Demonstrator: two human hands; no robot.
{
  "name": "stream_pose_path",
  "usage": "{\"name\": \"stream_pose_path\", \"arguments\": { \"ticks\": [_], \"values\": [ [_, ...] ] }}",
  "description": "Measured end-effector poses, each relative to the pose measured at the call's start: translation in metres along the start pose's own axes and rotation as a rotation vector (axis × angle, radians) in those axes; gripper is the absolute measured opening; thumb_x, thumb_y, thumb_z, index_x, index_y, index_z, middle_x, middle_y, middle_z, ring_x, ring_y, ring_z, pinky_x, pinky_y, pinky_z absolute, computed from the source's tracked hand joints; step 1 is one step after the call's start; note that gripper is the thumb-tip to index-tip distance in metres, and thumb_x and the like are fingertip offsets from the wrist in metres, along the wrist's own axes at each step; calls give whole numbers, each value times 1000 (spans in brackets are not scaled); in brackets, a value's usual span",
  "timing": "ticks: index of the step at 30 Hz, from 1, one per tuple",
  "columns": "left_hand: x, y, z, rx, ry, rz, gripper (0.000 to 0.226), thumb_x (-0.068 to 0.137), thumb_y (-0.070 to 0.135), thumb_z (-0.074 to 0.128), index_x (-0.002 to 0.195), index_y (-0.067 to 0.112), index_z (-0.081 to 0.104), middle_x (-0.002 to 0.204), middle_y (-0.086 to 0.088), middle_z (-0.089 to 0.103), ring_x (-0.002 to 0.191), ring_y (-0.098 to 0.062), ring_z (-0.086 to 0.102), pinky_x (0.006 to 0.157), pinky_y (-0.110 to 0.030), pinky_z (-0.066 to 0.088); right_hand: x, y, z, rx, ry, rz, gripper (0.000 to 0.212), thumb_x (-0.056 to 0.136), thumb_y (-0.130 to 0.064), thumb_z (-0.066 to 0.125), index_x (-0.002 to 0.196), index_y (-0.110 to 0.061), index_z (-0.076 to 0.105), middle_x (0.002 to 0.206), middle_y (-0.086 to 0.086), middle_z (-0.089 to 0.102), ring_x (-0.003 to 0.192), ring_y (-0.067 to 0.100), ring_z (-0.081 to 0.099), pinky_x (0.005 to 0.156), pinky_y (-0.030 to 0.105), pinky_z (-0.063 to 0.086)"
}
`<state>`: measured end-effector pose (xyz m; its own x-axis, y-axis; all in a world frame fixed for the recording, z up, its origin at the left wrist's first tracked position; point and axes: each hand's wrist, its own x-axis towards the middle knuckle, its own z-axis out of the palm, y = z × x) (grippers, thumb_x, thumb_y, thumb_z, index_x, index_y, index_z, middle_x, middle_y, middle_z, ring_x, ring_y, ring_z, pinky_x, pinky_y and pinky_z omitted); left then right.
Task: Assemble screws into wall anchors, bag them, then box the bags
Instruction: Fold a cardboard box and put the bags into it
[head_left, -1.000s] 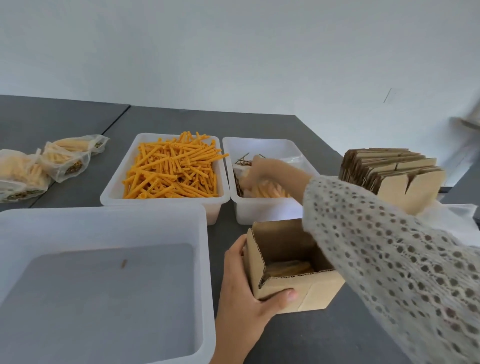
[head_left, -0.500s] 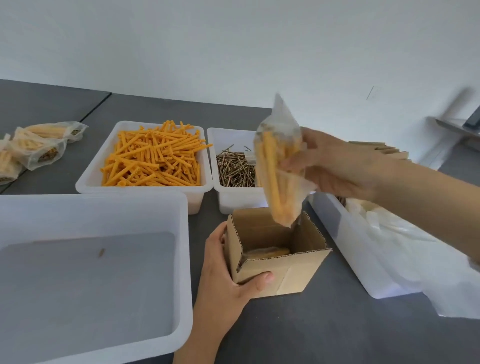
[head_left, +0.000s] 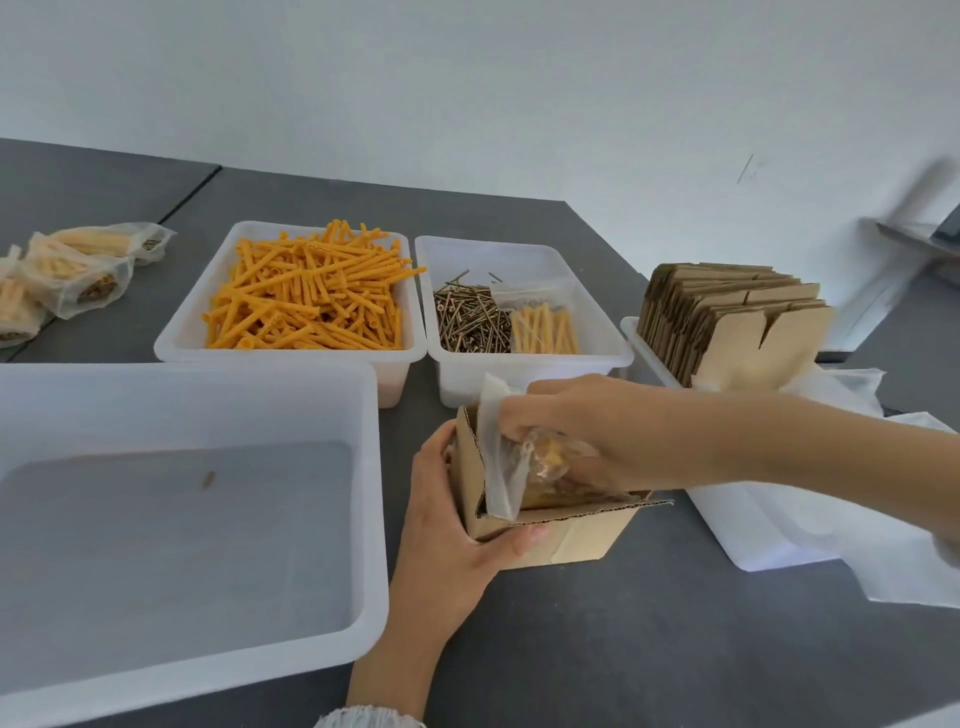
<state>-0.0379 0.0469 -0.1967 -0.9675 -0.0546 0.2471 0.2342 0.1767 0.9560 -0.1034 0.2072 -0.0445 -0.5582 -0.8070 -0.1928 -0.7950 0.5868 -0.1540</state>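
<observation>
- Two hands work at one small cardboard box (head_left: 550, 535) near the front of the grey worktop (head_left: 623, 649); we judge the task to be in its boxing stage.
- Our left hand (head_left: 457, 540) grasps the box's near corner, thumb across its front face, steadying it.
- Our right hand (head_left: 566, 431) reaches in from the right, its grip closed on a clear filled bag (head_left: 524, 467), which sits partly inside the box with its top edge poking above the rim.
- Done so far, as we judge: this bag is going in; whether others lie beneath it we cannot tell.
- Left to do: one filled bag (head_left: 543, 325) lies in the screw bin (head_left: 524, 364) beside loose screws (head_left: 470, 322), and three more bags (head_left: 67, 275) wait at far left.
- Orange wall anchors (head_left: 306, 301) heap the neighbouring anchor bin (head_left: 182, 343), so assembly stock remains.
- Flat box blanks (head_left: 727, 322) stand on edge in a tray at right; the large near bin (head_left: 187, 519) holds only a small speck.
</observation>
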Motion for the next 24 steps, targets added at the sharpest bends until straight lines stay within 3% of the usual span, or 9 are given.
{"name": "stream_pose_path", "arguments": {
  "ticks": [4,8,11,14,18,21,24],
  "values": [
    [0,0,1,-15,1,-9,107,58,56,84,144,43,22,141,16,44,130,-6,47,105,-40,49,31,-4,12,-193,-188,-38,33,98,-18,51,125,-34,43,116,-3,59,102,20,60,85,35,53],
    [0,-2,1,-8,15,2,108,55,62,81,144,46,22,141,16,44,130,-6,47,104,-39,50,34,-4,15,-227,-205,-66,31,99,-24,51,129,-30,45,118,-1,60,103,21,60,87,36,51],
    [-2,-2,3,17,33,23,106,52,60,83,139,54,22,140,18,42,130,-4,46,103,-37,49,23,-9,20,-260,-190,-24,35,99,-25,53,132,-30,42,114,0,62,96,22,61,80,36,53],
    [-1,-5,4,14,42,8,109,49,56,85,136,63,21,138,26,41,127,1,45,101,-31,47,1,-6,3,-219,-65,-28,36,100,-26,50,134,-32,40,116,-3,55,98,18,58,75,31,48],
    [11,-7,13,57,-18,-11,121,51,40,88,143,62,12,143,27,36,129,4,42,100,-23,40,-47,40,-52,-118,315,120,33,99,-24,52,129,-36,48,119,-10,51,93,3,51,81,25,43],
    [31,-6,24,97,-37,-8,124,59,27,90,147,57,7,146,22,35,132,1,40,102,-21,36,-82,102,-71,-205,425,435,32,97,-16,54,129,-23,54,122,3,52,97,17,53,85,36,44],
    [48,-6,37,120,0,-15,123,66,21,88,153,47,6,150,15,36,135,-7,40,110,-32,37,-112,145,-59,-177,454,591,32,96,-10,53,127,-17,56,122,6,54,103,25,54,89,40,45]
  ]
}}
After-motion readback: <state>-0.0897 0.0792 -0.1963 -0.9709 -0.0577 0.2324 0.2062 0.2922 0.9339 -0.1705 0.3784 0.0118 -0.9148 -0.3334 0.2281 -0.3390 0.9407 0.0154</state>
